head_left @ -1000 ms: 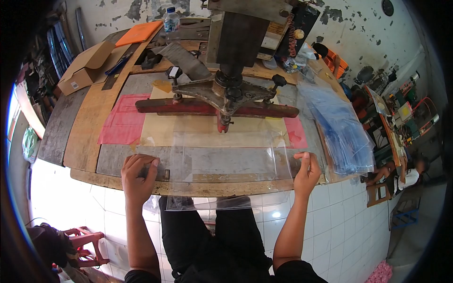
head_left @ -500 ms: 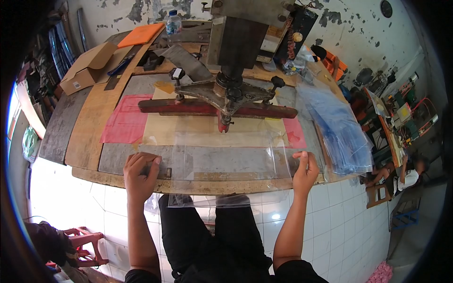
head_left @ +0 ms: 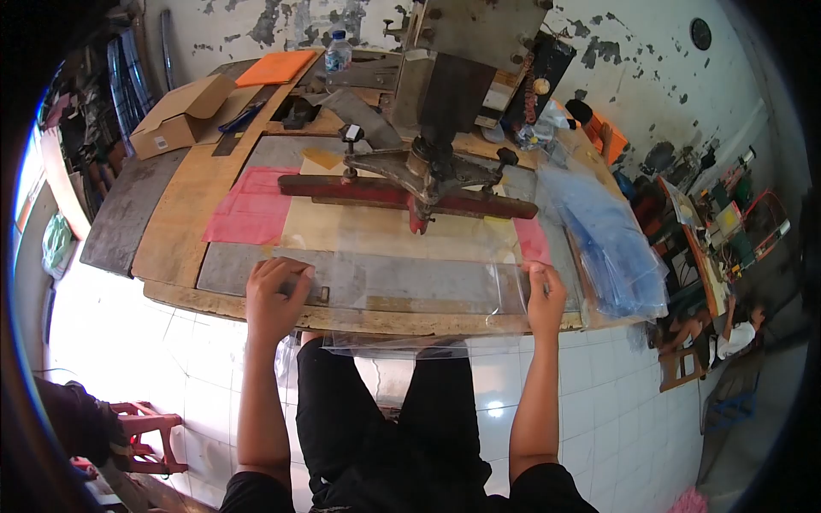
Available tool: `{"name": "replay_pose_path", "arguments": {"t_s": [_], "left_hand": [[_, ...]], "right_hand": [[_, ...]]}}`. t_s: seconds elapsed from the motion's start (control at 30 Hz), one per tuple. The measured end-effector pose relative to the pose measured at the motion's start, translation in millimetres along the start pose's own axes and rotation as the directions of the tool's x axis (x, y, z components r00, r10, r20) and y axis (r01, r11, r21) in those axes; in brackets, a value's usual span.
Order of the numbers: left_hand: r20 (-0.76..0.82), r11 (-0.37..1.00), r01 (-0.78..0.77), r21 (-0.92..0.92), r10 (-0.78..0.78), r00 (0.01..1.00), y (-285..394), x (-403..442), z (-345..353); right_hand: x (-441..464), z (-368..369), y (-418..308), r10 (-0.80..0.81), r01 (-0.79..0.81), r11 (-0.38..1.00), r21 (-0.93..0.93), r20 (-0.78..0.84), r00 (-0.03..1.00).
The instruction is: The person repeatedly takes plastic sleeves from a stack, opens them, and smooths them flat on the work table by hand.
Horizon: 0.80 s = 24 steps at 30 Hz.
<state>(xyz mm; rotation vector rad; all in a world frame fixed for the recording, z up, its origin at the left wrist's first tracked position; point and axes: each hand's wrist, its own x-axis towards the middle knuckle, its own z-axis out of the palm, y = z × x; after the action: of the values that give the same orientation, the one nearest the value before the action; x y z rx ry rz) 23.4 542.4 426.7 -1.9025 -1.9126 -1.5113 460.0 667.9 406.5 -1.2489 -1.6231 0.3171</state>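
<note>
A clear plastic sheet [head_left: 410, 295] lies across the near part of the work board, and its lower edge hangs past the table front. My right hand [head_left: 545, 299] pinches the sheet's right edge between thumb and fingers. My left hand [head_left: 278, 295] is closed, thumb tip against the curled fingers, just left of the sheet; whether any film is caught there I cannot make out. Beyond both hands, the press's long red bar [head_left: 479, 203] spans a cream sheet [head_left: 376, 232] with a pink piece [head_left: 250, 205] at its left end.
A pile of bluish clear plastic sheets [head_left: 607, 248] lies at the right. A cardboard box [head_left: 184, 115], an orange folder [head_left: 275, 68] and a water bottle [head_left: 339, 53] stand at the back left. A red stool [head_left: 150, 436] is at lower left. Another person [head_left: 734, 338] sits far right.
The view has shifted, so the table appears slightly further right and higher. My right hand now meets the sheet's right edge closer to the pink strip. My left hand remains closed.
</note>
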Motion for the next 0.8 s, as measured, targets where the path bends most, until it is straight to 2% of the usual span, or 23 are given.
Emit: {"name": "replay_pose_path", "arguments": {"t_s": [0.13, 0.2, 0.23, 0.3, 0.43, 0.5, 0.63, 0.8], "left_hand": [[0.026, 1.0, -0.016, 0.008, 0.015, 1.0, -1, 0, -2], [0.043, 1.0, -0.02, -0.001, 0.02, 0.999, -3, -2, -1], [0.045, 1.0, -0.021, 0.002, 0.02, 0.999, -3, -2, -1], [0.048, 1.0, -0.023, 0.005, 0.023, 0.999, -3, -2, -1], [0.04, 0.999, -0.038, 0.03, 0.037, 0.999, -4, -2, 0], [0.03, 0.998, -0.047, 0.04, 0.046, 0.998, -4, -2, 0], [0.062, 0.998, -0.036, 0.047, 0.033, 0.998, -5, -2, 0], [0.131, 0.998, -0.003, 0.061, -0.005, 0.991, -2, 1, -1]], "right_hand": [[12, 5, -9, -0.007, 0.012, 0.995, -0.097, 0.058, 0.998], [22, 8, -12, 0.084, -0.073, 0.995, -0.071, 0.165, 0.983], [28, 10, -14, 0.081, -0.071, 0.995, -0.071, 0.163, 0.983], [42, 16, -18, 0.236, -0.227, 0.972, -0.065, 0.26, 0.936], [67, 35, 16, 0.254, -0.243, 0.967, -0.074, 0.334, 0.908], [69, 41, 19, 0.302, -0.417, 0.888, 0.193, 0.439, 0.846], [50, 37, -2, 0.21, -0.31, 0.921, 0.234, 0.371, 0.905], [11, 14, -16, 0.136, -0.22, 0.864, 0.452, 0.211, 0.968]]}}
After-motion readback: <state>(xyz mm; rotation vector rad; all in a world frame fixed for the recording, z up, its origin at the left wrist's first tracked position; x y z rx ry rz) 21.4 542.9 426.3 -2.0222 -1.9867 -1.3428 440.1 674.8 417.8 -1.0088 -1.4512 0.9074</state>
